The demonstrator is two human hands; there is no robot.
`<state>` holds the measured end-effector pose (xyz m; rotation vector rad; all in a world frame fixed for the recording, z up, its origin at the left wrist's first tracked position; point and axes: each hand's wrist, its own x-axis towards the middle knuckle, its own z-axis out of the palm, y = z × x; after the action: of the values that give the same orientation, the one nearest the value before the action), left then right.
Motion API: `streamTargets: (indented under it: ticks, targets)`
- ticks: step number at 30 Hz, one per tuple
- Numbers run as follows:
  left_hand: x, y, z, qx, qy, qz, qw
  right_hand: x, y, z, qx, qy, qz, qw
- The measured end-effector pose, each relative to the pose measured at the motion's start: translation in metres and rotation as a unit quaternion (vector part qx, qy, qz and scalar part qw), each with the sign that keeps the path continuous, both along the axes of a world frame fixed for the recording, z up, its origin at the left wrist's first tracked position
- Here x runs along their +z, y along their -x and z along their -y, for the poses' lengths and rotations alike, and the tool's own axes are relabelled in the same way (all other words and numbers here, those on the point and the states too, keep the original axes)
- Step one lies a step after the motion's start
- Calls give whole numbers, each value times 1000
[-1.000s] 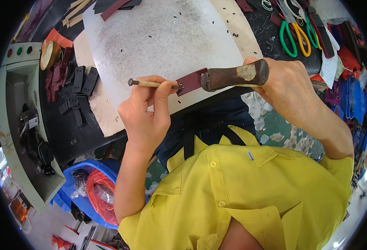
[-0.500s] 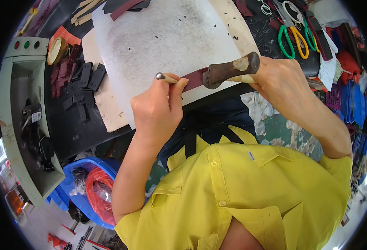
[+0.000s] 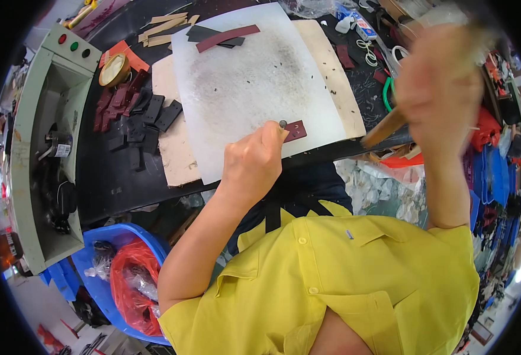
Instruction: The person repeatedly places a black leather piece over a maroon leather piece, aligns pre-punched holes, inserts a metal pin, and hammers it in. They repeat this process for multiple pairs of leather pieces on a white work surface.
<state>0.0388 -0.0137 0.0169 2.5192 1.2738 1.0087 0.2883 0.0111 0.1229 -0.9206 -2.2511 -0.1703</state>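
My left hand [image 3: 253,158] is closed round a metal hole punch [image 3: 283,124], whose round top shows above the fingers. The punch's lower end is hidden by the hand. Right beside it a small maroon leather piece [image 3: 296,131] with holes lies at the near edge of a white cutting board [image 3: 237,127]. High at the right my right hand [image 3: 441,94], smeared by motion, grips a hammer; its wooden handle [image 3: 385,128] sticks out below the fist, and the head is blurred near the top.
Black leather pieces [image 3: 167,116] and maroon ones [image 3: 112,105] are heaped left of the board, near a round tin [image 3: 114,68]. Longer strips [image 3: 228,38] lie at its far end. A blue tub [image 3: 86,260] with red plastic bags stands low left. Green-handled scissors [image 3: 386,93] lie at right.
The hammer has swung up and right, away from the leather piece. My left hand and the punch have shifted right along the leather. The view has also shifted.
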Motion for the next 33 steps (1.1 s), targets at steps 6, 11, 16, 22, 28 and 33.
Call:
streamTargets:
  ticks: [6,11,16,22,28,33]
  targets:
    - [-5,4,4,13,18,-5,1000,-23,8,9,-143,221,113,958]
    - [-10,2,6,24,9,12,1000,-58,23,25,-77,245,142,956]
    - [-4,5,5,57,127,169,976,-63,26,30,-78,226,167,956]
    - [-9,11,-10,54,194,247,948,-60,28,30,-86,240,175,951]
    - [-5,12,-10,54,239,230,942,-64,26,29,-80,243,160,953]
    - [-16,11,-11,42,152,206,966,-63,25,29,-69,243,153,955]
